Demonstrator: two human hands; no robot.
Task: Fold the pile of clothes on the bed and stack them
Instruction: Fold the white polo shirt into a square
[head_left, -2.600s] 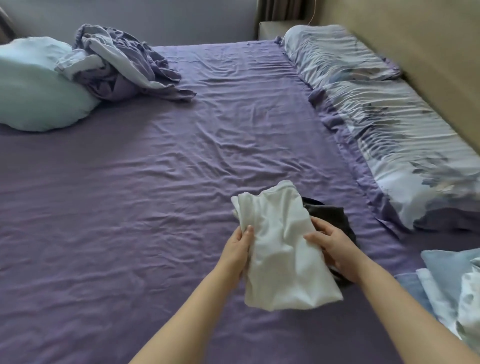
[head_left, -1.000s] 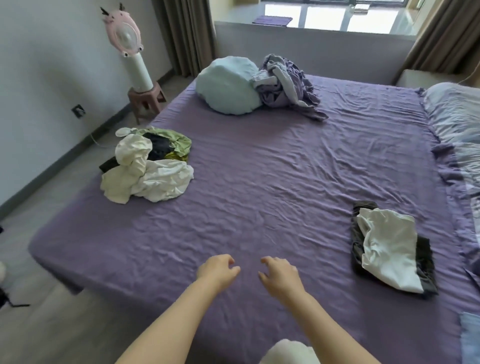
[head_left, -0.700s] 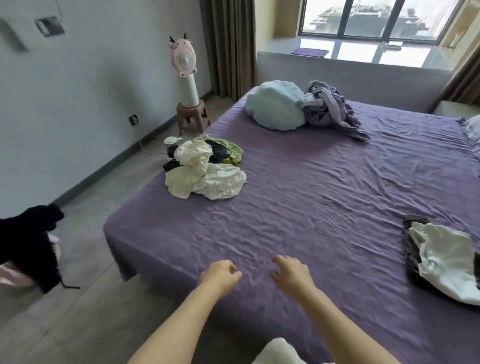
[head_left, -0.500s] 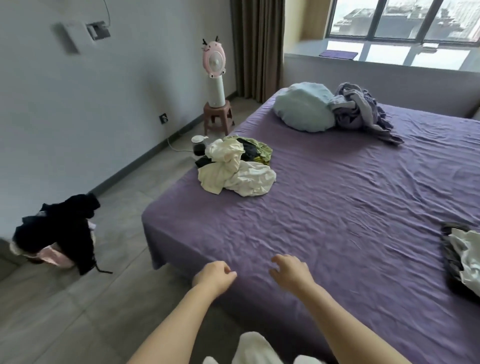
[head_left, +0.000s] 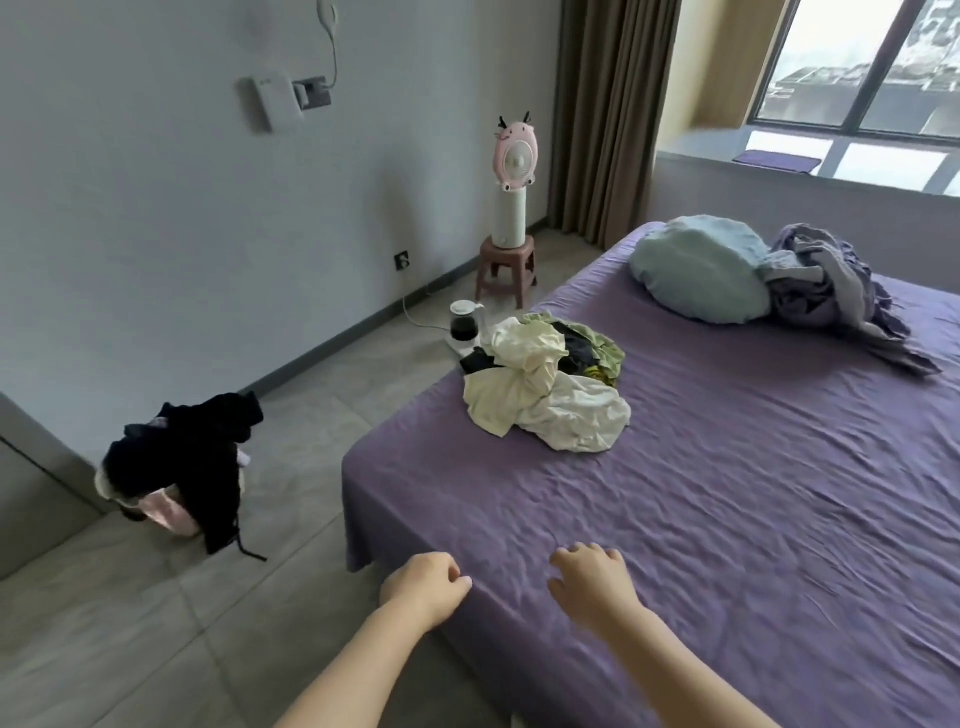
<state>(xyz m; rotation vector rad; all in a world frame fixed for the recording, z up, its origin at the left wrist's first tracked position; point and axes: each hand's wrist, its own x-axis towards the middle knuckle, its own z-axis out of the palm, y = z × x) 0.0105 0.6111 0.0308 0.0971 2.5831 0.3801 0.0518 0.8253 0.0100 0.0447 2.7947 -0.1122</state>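
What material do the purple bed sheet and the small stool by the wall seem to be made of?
The purple bed sheet looks like thin woven cloth, probably cotton, matte, with many fine wrinkles. The stool looks like moulded plastic, dull reddish-brown, smooth and in one piece, though painted wood cannot be excluded.

Matt, creased cloth bed (head_left: 727, 493); crumpled cloth clothes (head_left: 545, 395).

both hands (head_left: 511, 582) empty; clothes pile (head_left: 545, 387) on bed (head_left: 727, 519).

We are seeing the pile of clothes (head_left: 545, 387) lying unfolded near the bed (head_left: 727, 493) corner's left edge: cream and white garments crumpled in front, green and black pieces bunching behind.
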